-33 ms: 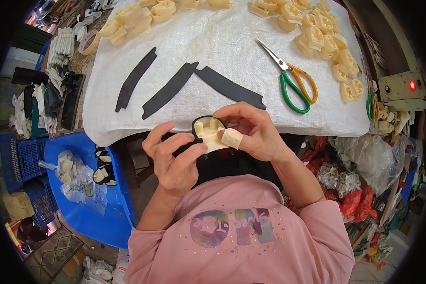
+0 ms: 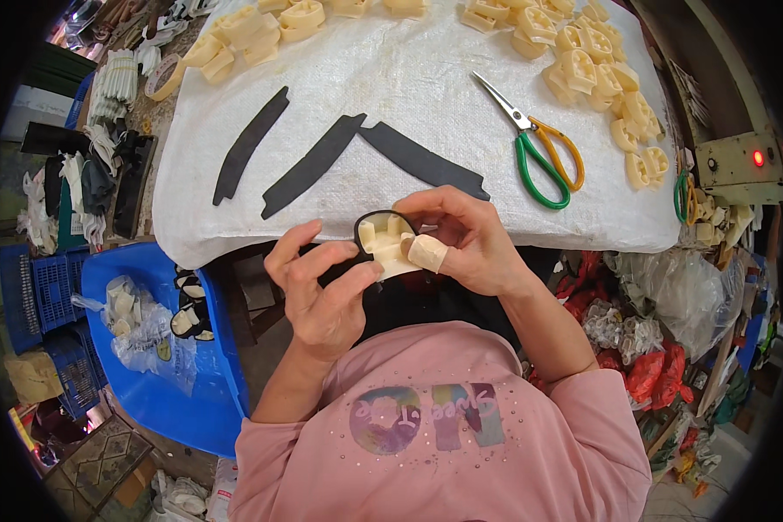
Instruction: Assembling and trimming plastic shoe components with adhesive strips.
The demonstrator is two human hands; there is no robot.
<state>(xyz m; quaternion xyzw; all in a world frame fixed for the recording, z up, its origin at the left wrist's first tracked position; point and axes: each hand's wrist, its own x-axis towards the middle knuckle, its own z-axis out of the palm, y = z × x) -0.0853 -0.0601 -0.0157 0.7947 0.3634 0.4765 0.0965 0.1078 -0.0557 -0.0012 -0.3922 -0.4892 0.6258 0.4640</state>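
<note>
Just off the near edge of the table, I hold a small cream molded piece [image 2: 386, 253] with a black strip around its curved rim. My right hand [image 2: 465, 248] grips its right side, the thumb, wrapped in beige tape, in front and the fingers behind. At its left side, the fingertips of my left hand [image 2: 326, 296] press on the black rim and the cream edge. Beyond my hands lie three flat black strips, the left one [image 2: 250, 146], the middle one [image 2: 313, 167] and the right one [image 2: 424, 162].
Scissors [image 2: 531, 143] with one green and one orange handle lie on the white table cover [image 2: 391, 78]. Heaps of cream pieces [image 2: 574, 70] line its far side. A blue chair [image 2: 226, 365] at left holds plastic bags and black-rimmed pieces. At right, a control box [image 2: 744, 165] shows a red light.
</note>
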